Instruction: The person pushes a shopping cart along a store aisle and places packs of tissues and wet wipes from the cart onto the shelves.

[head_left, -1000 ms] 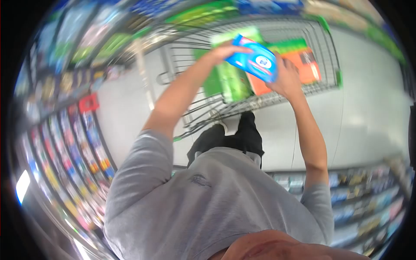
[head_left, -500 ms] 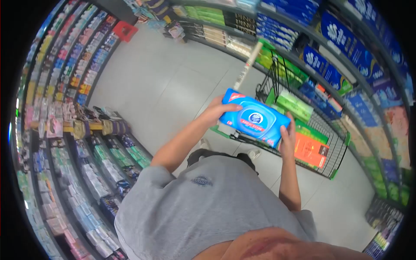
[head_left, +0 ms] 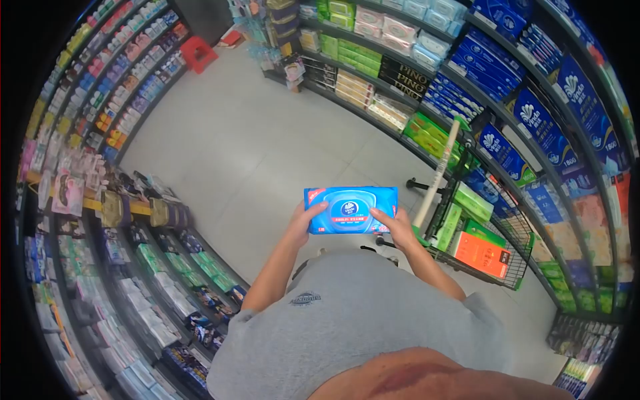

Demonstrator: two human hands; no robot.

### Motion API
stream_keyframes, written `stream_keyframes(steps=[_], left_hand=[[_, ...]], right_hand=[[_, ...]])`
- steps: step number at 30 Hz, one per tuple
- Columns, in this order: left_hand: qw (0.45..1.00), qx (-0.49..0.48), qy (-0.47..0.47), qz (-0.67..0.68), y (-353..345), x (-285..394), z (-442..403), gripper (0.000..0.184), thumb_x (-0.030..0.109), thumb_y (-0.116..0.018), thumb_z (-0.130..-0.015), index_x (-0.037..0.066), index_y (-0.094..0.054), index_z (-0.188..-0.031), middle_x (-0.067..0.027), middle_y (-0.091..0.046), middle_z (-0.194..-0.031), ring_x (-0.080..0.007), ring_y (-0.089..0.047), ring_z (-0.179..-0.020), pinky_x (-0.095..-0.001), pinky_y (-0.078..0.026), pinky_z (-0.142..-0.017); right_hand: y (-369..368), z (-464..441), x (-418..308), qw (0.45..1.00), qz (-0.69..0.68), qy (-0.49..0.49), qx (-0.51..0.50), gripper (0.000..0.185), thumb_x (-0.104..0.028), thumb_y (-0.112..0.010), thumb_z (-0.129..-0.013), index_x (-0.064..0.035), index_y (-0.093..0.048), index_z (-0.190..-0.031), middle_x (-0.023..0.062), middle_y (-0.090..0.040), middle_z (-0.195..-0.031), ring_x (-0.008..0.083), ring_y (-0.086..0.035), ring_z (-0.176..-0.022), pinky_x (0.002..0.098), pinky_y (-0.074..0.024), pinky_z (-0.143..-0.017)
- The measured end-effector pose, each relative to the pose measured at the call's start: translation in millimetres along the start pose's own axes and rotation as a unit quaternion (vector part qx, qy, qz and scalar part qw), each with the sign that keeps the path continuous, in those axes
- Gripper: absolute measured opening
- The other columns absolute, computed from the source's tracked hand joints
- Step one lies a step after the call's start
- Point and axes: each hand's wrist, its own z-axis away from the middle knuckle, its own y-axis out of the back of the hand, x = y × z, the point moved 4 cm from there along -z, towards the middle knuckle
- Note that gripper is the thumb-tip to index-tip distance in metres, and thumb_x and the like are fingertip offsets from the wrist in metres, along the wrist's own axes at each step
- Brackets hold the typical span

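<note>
A blue pack of wet wipes with a white logo and a red strip is held level in front of my body. My left hand grips its left end, thumb on the front face. On the right end, my right hand is closed with its thumb across the front. The fingers behind the pack are hidden. Just right of my right hand stands a shopping cart with a pale handle bar. Inside it lie an orange package and several green packs.
Shelves of blue tissue packs curve along the right. Shelving with small packaged goods lines the left side. A red plastic stool stands at the far end of the grey tiled floor.
Both hands have brought the wipes pack left and lower, away from above the cart, and turned it level. The cart now sits farther to my right, its handle in fuller view.
</note>
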Motion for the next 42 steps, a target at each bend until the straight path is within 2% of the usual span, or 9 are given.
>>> stream_keyframes(steps=[9, 14, 21, 25, 27, 29, 33, 34, 42], left_hand=[[0.999, -0.023, 0.009, -0.047, 43.4, 51.6, -23.7, 0.066, 0.026, -0.078, -0.082, -0.002, -0.047, -0.133, -0.0148, -0.061, -0.120, -0.0222, -0.062, -0.106, -0.0358, -0.053, -0.090], [0.999, -0.006, 0.022, -0.027, 61.3, 70.2, -69.4, 0.067, 0.025, -0.077, -0.082, -0.004, -0.046, -0.134, -0.0165, -0.061, -0.121, -0.0238, -0.062, -0.107, -0.0365, -0.052, -0.091], [0.999, 0.023, 0.017, -0.027, 99.0, 132.9, -199.8, 0.066, 0.028, -0.075, -0.084, -0.002, -0.045, -0.135, -0.0143, -0.060, -0.123, -0.0232, -0.061, -0.111, -0.0364, -0.050, -0.095], [0.999, 0.034, 0.006, -0.003, 103.2, 196.4, -287.5, 0.061, 0.028, -0.071, -0.087, 0.000, -0.045, -0.135, -0.0122, -0.059, -0.126, -0.0222, -0.058, -0.115, -0.0360, -0.047, -0.099], [0.999, 0.035, -0.009, 0.013, 99.3, 233.0, -326.5, 0.061, 0.027, -0.071, -0.087, 0.001, -0.045, -0.135, -0.0121, -0.059, -0.125, -0.0223, -0.058, -0.116, -0.0367, -0.046, -0.100], [0.998, 0.029, -0.047, -0.002, 100.9, 265.9, -371.8, 0.060, 0.027, -0.072, -0.086, 0.001, -0.046, -0.134, -0.0113, -0.060, -0.124, -0.0212, -0.060, -0.112, -0.0356, -0.049, -0.097], [0.998, 0.023, -0.043, -0.026, 82.8, 339.5, -435.5, 0.061, 0.032, -0.072, -0.087, -0.001, -0.048, -0.133, -0.0119, -0.062, -0.120, -0.0199, -0.062, -0.107, -0.0337, -0.051, -0.093], [0.998, 0.019, -0.049, -0.040, 77.6, 358.3, -452.8, 0.062, 0.034, -0.073, -0.087, -0.001, -0.049, -0.132, -0.0122, -0.062, -0.118, -0.0195, -0.063, -0.105, -0.0331, -0.052, -0.092], [0.981, -0.022, -0.136, -0.135, 56.6, 497.4, -612.5, 0.056, 0.031, -0.075, -0.085, 0.000, -0.053, -0.126, -0.0112, -0.065, -0.111, -0.0171, -0.065, -0.096, -0.0309, -0.055, -0.083]], right_hand=[[-42.1, -64.7, -8.6, 1.000, -0.006, -0.018, -0.012, 0.053, -0.030, -0.078, -0.083, 0.0044, -0.058, -0.119, 0.0129, -0.068, -0.105, 0.0181, -0.067, -0.091, 0.0336, -0.0542, -0.084], [-57.0, -124.3, -37.3, 0.995, 0.000, -0.071, -0.065, 0.065, -0.032, -0.078, -0.082, 0.0044, -0.051, -0.128, 0.0151, -0.064, -0.116, 0.0217, -0.064, -0.104, 0.0373, -0.0528, -0.089], [-66.4, -289.3, -71.0, 0.989, -0.004, -0.085, -0.120, 0.062, -0.033, -0.075, -0.085, 0.0035, -0.050, -0.129, 0.0149, -0.063, -0.117, 0.0224, -0.063, -0.105, 0.0368, -0.0532, -0.089], [-73.1, -394.3, -125.0, 0.992, 0.037, -0.033, -0.119, 0.056, -0.036, -0.071, -0.089, 0.0021, -0.053, -0.125, 0.0133, -0.065, -0.112, 0.0197, -0.065, -0.100, 0.0345, -0.0549, -0.084], [-77.9, -428.7, -165.1, 0.986, 0.028, -0.072, -0.148, 0.054, -0.037, -0.072, -0.089, 0.0017, -0.055, -0.122, 0.0111, -0.066, -0.108, 0.0173, -0.066, -0.094, 0.0325, -0.0558, -0.080], [-75.4, -476.0, -187.0, 0.992, 0.049, 0.011, -0.118, 0.052, -0.035, -0.073, -0.088, 0.0019, -0.055, -0.120, 0.0108, -0.067, -0.105, 0.0159, -0.066, -0.089, 0.0314, -0.0563, -0.076], [-80.7, -531.4, -259.5, 0.995, 0.020, 0.015, -0.094, 0.049, -0.031, -0.073, -0.088, 0.0021, -0.056, -0.120, 0.0104, -0.067, -0.104, 0.0150, -0.066, -0.089, 0.0313, -0.0562, -0.076], [-78.8, -552.3, -264.5, 0.993, 0.010, 0.094, -0.071, 0.047, -0.030, -0.071, -0.089, 0.0025, -0.056, -0.120, 0.0100, -0.067, -0.105, 0.0147, -0.065, -0.091, 0.0305, -0.0548, -0.078], [-74.9, -677.5, -350.7, 0.970, 0.041, 0.232, 0.052, 0.048, -0.033, -0.066, -0.093, 0.0027, -0.055, -0.122, 0.0103, -0.066, -0.106, 0.0152, -0.061, -0.096, 0.0310, -0.0494, -0.085]])
